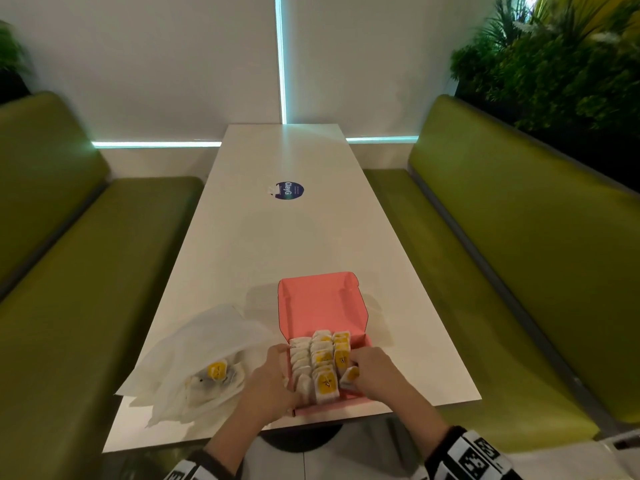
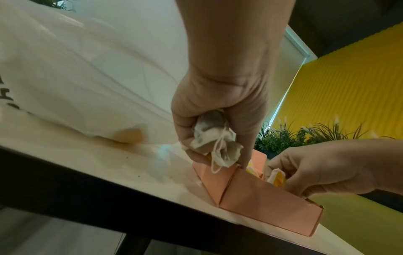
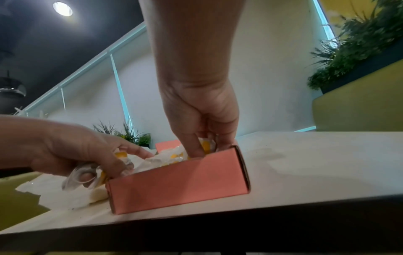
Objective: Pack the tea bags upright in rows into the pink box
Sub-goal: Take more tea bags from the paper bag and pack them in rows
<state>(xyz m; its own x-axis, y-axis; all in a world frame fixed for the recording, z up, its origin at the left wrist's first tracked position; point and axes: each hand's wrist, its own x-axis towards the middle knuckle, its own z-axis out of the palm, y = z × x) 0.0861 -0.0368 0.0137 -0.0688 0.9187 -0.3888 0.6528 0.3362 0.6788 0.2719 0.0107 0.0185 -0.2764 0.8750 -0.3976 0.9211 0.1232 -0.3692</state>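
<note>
The pink box point(image 1: 318, 303) stands open near the table's front edge, its lid folded back. Three rows of upright tea bags point(image 1: 322, 362) with yellow tags fill its near part. My left hand point(image 1: 273, 375) rests against the box's left wall point(image 2: 261, 198) and grips a crumpled bunch of tea bags point(image 2: 216, 143) in its palm. My right hand point(image 1: 367, 372) reaches into the box's right side and pinches one tea bag point(image 1: 349, 375) tilted at the near end of the right row. From the right wrist, its fingertips point(image 3: 196, 151) dip behind the front wall point(image 3: 179, 181).
A white plastic bag point(image 1: 194, 348) lies left of the box with a few loose tea bags point(image 1: 218, 370) on it. A round blue sticker point(image 1: 289, 190) sits mid-table. Green benches point(image 1: 69, 271) flank the white table point(image 1: 277, 244); the box is close to its front edge.
</note>
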